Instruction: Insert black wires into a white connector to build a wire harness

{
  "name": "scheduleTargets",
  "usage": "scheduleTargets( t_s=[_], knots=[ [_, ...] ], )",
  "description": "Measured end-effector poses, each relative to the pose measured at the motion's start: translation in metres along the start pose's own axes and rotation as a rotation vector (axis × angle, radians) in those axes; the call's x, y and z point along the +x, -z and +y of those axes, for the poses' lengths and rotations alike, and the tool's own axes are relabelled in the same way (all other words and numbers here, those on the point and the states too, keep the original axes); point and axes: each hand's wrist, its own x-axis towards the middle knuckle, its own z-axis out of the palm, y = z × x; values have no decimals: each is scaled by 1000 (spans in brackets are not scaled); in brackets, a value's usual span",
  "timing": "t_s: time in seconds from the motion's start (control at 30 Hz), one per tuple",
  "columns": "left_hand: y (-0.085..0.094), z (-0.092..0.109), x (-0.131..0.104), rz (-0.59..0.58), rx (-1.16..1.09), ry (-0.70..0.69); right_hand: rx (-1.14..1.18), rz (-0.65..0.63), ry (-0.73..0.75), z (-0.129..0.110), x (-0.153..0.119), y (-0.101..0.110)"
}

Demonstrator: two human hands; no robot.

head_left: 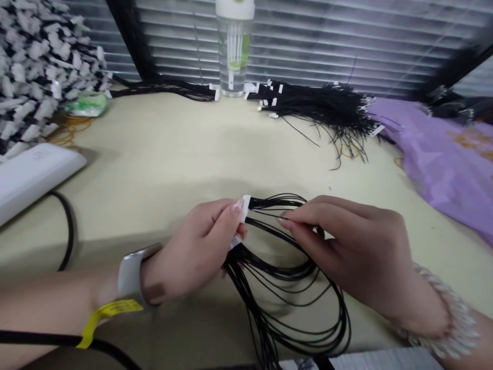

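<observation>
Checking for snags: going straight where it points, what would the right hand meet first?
Probably the black wires just ahead, then the white connector held by the left hand; depth is unclear.

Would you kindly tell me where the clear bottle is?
In the head view, the bottle stands top centre, before the blinds, just left of the large black wire bundle.

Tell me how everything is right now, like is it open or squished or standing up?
Left hand: closed on a white connector
Right hand: pinching a thin wire
Black wires: looped
Bottle: upright, lid on
Purple plastic: crumpled
Blinds: lowered
</observation>
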Motion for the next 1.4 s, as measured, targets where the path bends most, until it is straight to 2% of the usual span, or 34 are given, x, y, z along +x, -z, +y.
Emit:
scheduleTargets(
  t_s=[0.23,0.5,0.67,0.87,1.1,1.23,1.4],
  knots=[
    [-2,0,1,-23,-56,-16,-136,10,199,4,-7,-1],
    [-1,1,1,-71,-79,-33,-166,27,238,3,-4,3],
    [0,1,1,-79,-75,-33,-155,-6,369,2,3,8],
    [1,0,1,-105,-8,-47,-334,22,503,4,8,12],
    [2,2,2,-138,62,-67,-409,4,547,-1,0,18],
    [2,2,2,-157,80,-62,-454,43,602,-3,-4,19],
    [4,1,2,-172,67,-54,-475,7,643,-3,-1,19]
  ],
)
